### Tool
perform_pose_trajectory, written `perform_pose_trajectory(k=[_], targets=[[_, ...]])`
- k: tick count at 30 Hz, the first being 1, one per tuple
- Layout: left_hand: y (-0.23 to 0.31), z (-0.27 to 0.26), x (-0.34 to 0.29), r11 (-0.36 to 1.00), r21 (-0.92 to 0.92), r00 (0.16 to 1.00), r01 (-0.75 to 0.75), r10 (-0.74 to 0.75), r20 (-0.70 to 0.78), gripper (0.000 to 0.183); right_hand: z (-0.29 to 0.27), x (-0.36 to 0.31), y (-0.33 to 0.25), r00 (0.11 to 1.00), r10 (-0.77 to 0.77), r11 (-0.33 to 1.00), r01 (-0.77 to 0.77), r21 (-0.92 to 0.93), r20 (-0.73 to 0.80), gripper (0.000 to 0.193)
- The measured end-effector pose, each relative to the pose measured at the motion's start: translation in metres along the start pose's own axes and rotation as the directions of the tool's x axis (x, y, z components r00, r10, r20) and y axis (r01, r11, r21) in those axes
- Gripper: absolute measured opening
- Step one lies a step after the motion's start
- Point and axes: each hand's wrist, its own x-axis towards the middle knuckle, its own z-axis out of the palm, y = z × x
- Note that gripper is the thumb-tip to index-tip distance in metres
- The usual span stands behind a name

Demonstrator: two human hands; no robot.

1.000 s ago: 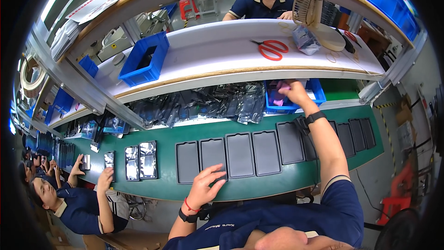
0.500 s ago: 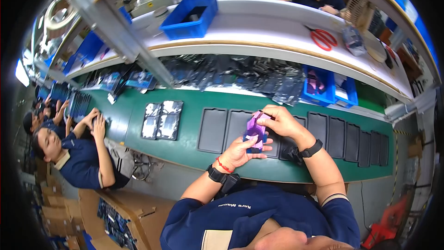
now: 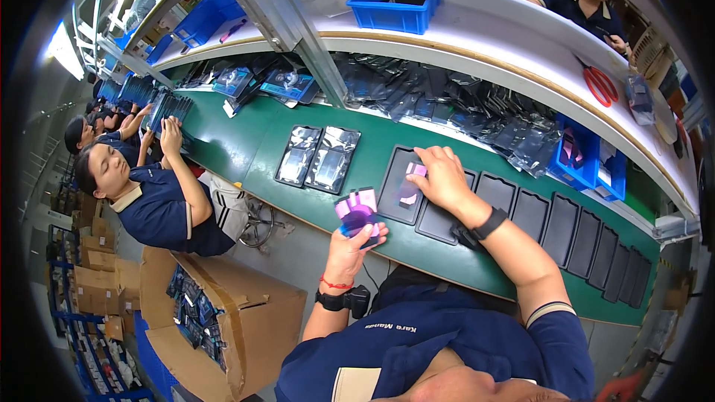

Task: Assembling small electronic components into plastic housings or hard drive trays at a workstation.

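In my left hand [image 3: 350, 249] is a small fanned stack of shiny purple-pink film pieces [image 3: 357, 207], the thumb pressed on top; it is held off the table's near edge. My right hand [image 3: 445, 182] pinches a single see-through pinkish film piece [image 3: 408, 192] between thumb and fingers. This piece is over the first black shallow tray [image 3: 396, 164] of a row; whether it touches the tray bottom I cannot tell. Part of the tray row lies hidden under my right hand and forearm.
More black trays [image 3: 555, 223] run rightward along the green table [image 3: 246, 152]. Two silvery filled trays [image 3: 316, 158] lie left. Bagged dark parts [image 3: 447, 97] and blue bins [image 3: 577, 155] line the back. Left sits a co-worker [image 3: 141, 193], beside a cardboard box [image 3: 246, 320].
My hands have separated: the right has taken one film piece from the stack to the first black tray. The left keeps the rest. The view has shifted left.
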Motion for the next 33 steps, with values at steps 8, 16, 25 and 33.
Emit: perform_pose_trajectory(k=[8, 16, 25, 33], targets=[[-0.023, 0.051, 0.03, 0.997, 0.075, 0.958, -0.035, 0.012, 0.286, 0.024, -0.022, -0.032, -0.001, 0.931, 0.147, 0.767, -0.321, 0.556, 0.335, 0.032], [-0.025, 0.042, 0.037, 0.99, -0.131, 0.987, -0.054, 0.073, 0.145, 0.022, -0.036, -0.042, 0.034, 0.98, 0.155, 0.949, -0.183, 0.258, 0.125, 0.037], [-0.043, 0.09, 0.034, 0.995, 0.049, 0.956, -0.081, 0.064, 0.285, 0.014, -0.05, -0.071, 0.018, 0.945, 0.307, 0.778, -0.317, 0.543, 0.113, 0.04], [-0.043, 0.11, 0.044, 0.995, 0.051, 0.918, 0.087, -0.1, 0.383, 0.019, -0.08, -0.112, 0.052, 0.934, 0.208, 0.945, -0.268, -0.186, -0.29, 0.04]])
